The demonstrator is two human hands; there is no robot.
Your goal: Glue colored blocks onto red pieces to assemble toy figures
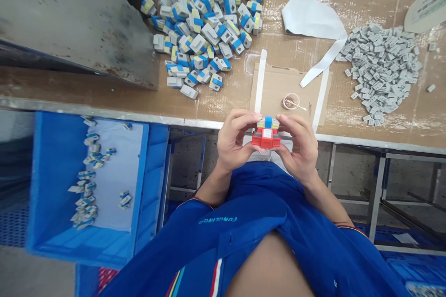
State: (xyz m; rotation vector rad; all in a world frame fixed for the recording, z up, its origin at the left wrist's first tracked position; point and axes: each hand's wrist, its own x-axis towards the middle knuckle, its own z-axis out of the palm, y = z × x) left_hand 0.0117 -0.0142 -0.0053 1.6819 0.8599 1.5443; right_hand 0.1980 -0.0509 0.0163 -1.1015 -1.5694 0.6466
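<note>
Pinching from both ends, your left hand (237, 138) and right hand (298, 145) grip the red block (266, 142) with the grey-and-blue piece (268, 122) against it, thumbs nearest you, probably so the two stay squared together. You hold them by the near edge of the table (273, 28). White tape (260, 82) seems to keep the cardboard (272, 84) from sliding under the small cup (285, 106). The piled pieces (204, 28) sit left, grey parts (383, 67) right, likely to avoid mixing.
</note>
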